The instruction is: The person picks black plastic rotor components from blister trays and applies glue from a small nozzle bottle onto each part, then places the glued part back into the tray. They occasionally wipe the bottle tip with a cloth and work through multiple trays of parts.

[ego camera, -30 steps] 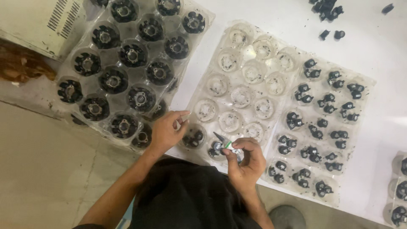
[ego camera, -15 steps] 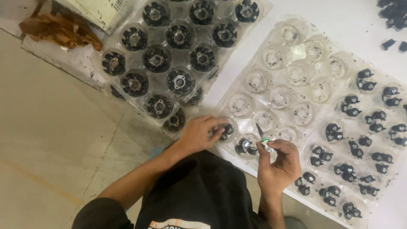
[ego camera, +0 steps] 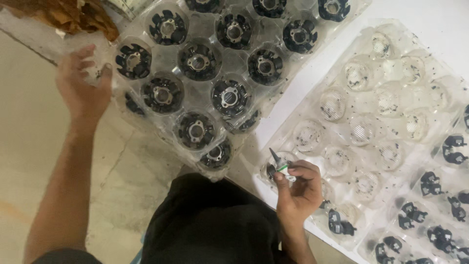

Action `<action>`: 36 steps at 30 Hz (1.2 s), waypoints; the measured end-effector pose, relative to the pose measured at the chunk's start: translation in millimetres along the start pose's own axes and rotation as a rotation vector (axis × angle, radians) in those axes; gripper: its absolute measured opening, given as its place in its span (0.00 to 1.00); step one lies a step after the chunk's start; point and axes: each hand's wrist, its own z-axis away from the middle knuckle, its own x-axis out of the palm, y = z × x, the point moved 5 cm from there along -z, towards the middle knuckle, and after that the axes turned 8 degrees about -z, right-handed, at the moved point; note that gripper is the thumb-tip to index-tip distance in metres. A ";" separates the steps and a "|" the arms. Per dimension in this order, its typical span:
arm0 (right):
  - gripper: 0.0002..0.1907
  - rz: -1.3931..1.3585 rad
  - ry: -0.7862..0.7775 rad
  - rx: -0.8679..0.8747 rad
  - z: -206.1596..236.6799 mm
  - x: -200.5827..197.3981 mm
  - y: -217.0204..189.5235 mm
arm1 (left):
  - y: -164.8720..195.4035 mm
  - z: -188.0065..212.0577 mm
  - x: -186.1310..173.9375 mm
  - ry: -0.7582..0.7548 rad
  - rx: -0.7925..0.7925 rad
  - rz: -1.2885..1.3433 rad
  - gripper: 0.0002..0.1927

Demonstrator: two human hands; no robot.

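My left hand (ego camera: 83, 88) is stretched out to the left, fingers apart, its fingertips at the left edge of a clear plastic tray (ego camera: 288, 73) that holds several round black parts (ego camera: 198, 61). It holds nothing. My right hand (ego camera: 300, 188) is closed on a small pointed tool (ego camera: 279, 164) with a green and white body, tip up, over the near corner of a second clear tray (ego camera: 371, 122). Beside the tool tip lies a small black piece (ego camera: 270, 171) in a cup of that tray.
The second tray has many hollow cups speckled with black bits, and small black clips (ego camera: 454, 149) fill its right cups. Brown crumpled material (ego camera: 68, 14) lies at top left. Both trays rest on a white table (ego camera: 439, 19); concrete floor (ego camera: 29, 161) shows at left.
My left hand has left the near corner of the clip tray and swung out left to the edge of the round-part tray. The view has shifted; my right hand still holds the tool.
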 end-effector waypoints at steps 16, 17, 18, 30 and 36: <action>0.03 -0.499 0.089 0.096 -1.6 66.9 111.5 | -68.9 -51.7 80.1 -0.202 0.059 0.401 0.12; 0.02 -0.524 0.107 0.121 -1.8 70.4 112.0 | -64.6 -50.1 71.8 -0.185 0.097 0.312 0.11; 0.02 -0.541 0.105 0.106 -0.4 73.0 109.8 | -59.0 -39.2 64.8 -0.171 0.132 0.220 0.10; 0.06 -0.454 0.153 -0.084 43.2 94.4 83.8 | -29.2 33.5 17.9 -0.135 0.090 0.157 0.09; 0.07 -0.378 0.132 -0.069 54.0 108.5 98.2 | -36.1 19.7 15.4 -0.075 0.180 0.277 0.09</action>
